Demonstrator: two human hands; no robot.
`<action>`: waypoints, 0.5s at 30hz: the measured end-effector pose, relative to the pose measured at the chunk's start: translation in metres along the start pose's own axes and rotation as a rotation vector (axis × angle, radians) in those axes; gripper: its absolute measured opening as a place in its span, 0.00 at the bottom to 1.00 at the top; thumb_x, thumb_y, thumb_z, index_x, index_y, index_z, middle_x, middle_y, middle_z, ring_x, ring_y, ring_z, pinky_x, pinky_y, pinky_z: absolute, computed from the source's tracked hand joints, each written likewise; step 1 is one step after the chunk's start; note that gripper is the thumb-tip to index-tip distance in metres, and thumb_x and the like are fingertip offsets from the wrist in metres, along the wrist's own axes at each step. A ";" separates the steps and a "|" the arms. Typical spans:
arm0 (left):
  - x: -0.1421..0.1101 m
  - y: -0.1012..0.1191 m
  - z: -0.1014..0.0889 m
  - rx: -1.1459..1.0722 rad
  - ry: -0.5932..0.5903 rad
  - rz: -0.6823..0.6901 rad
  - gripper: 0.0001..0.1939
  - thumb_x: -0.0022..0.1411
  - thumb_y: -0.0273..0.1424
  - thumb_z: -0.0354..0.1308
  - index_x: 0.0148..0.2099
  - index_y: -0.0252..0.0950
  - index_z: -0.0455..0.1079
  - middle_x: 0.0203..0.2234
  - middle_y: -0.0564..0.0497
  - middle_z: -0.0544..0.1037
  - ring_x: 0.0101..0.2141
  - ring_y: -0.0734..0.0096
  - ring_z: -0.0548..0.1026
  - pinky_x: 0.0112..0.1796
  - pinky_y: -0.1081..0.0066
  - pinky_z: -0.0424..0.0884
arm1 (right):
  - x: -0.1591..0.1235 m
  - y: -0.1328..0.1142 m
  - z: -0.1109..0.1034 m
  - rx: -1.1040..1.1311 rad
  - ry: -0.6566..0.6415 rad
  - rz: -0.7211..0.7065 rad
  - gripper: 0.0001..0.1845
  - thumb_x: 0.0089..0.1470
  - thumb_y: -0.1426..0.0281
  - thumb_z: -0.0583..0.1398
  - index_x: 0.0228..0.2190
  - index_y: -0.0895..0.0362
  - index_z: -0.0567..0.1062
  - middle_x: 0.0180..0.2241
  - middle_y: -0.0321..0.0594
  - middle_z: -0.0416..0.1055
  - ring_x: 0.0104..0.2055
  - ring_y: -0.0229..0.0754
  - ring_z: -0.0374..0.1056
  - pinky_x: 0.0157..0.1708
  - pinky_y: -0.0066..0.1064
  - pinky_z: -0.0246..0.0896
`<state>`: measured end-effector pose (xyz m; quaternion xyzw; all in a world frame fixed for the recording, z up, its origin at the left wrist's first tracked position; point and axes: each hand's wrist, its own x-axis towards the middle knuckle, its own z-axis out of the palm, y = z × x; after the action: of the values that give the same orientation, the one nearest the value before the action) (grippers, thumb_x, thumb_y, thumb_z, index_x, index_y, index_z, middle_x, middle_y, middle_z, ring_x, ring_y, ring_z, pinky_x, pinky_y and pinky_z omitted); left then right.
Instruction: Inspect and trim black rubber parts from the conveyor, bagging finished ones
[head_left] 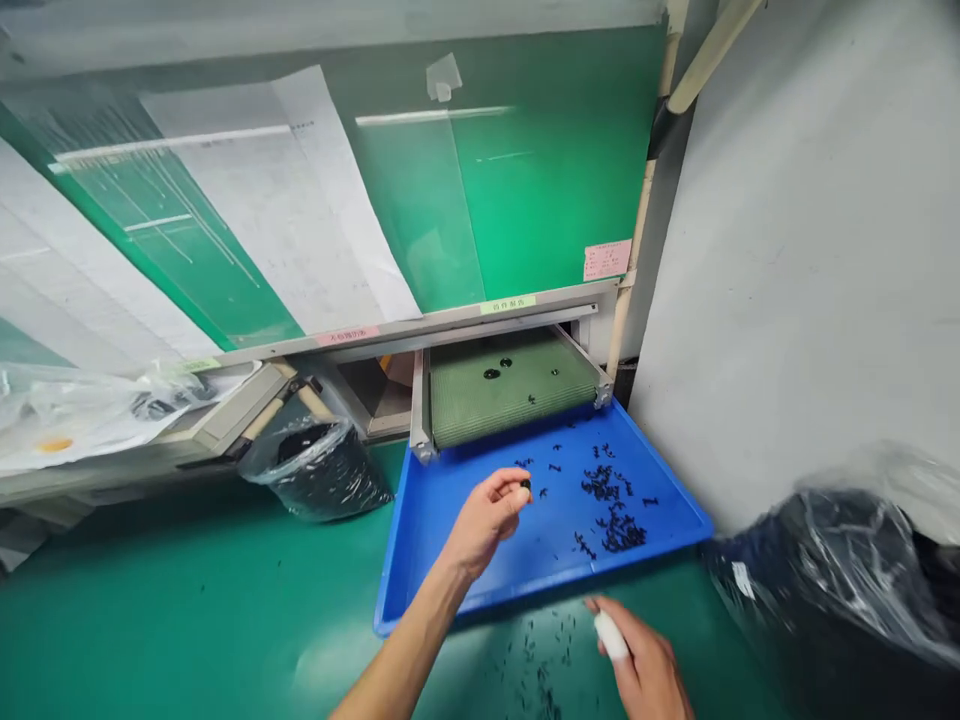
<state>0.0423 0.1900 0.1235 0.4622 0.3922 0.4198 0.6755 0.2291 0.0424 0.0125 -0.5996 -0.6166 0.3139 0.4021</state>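
My left hand (484,520) is over the blue tray (480,585), shut in a pinch between thumb and fingertips. A small round black part (526,485) sticks out at its fingertips. My right hand (646,662) is lower and to the right, just in front of the tray's near rim. One digit there has a white wrap (611,636). The visible digits look apart, and I see nothing between them; the other fingers are hidden. Small black pieces (624,528) lie in heaps on the tray's right side. More thin black bits (536,665) are scattered on the green table between my arms.
A green ribbed conveyor belt (487,400) carrying a few black parts ends over the tray's back. Bags of black material stand left (330,480) and right (817,580). A green board (555,190) with papers rises behind; a grey wall (810,300) bounds the right.
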 end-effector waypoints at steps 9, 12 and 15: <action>-0.122 -0.047 0.016 -0.221 -0.093 -0.164 0.15 0.57 0.41 0.59 0.39 0.36 0.65 0.25 0.54 0.71 0.17 0.85 0.53 0.18 0.77 0.42 | -0.029 -0.095 -0.007 -0.254 0.010 -0.196 0.19 0.57 0.75 0.46 0.43 0.54 0.72 0.39 0.41 0.75 0.38 0.39 0.72 0.36 0.28 0.67; -0.138 -0.051 0.011 -0.189 -0.104 -0.165 0.15 0.57 0.41 0.59 0.41 0.36 0.66 0.27 0.53 0.71 0.18 0.84 0.53 0.19 0.76 0.44 | -0.040 -0.105 -0.002 -0.310 -0.009 -0.241 0.18 0.57 0.76 0.46 0.42 0.53 0.71 0.37 0.40 0.74 0.36 0.39 0.71 0.35 0.28 0.65; -0.150 -0.051 0.006 -0.145 -0.117 -0.147 0.16 0.57 0.41 0.59 0.43 0.35 0.68 0.29 0.52 0.71 0.19 0.84 0.54 0.20 0.76 0.45 | -0.045 -0.113 0.000 -0.382 -0.059 -0.249 0.17 0.58 0.75 0.46 0.41 0.52 0.71 0.35 0.39 0.73 0.34 0.38 0.69 0.33 0.28 0.63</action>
<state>0.0075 0.0380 0.0981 0.4057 0.3536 0.3691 0.7578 0.1720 -0.0115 0.1057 -0.5746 -0.7456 0.1569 0.2987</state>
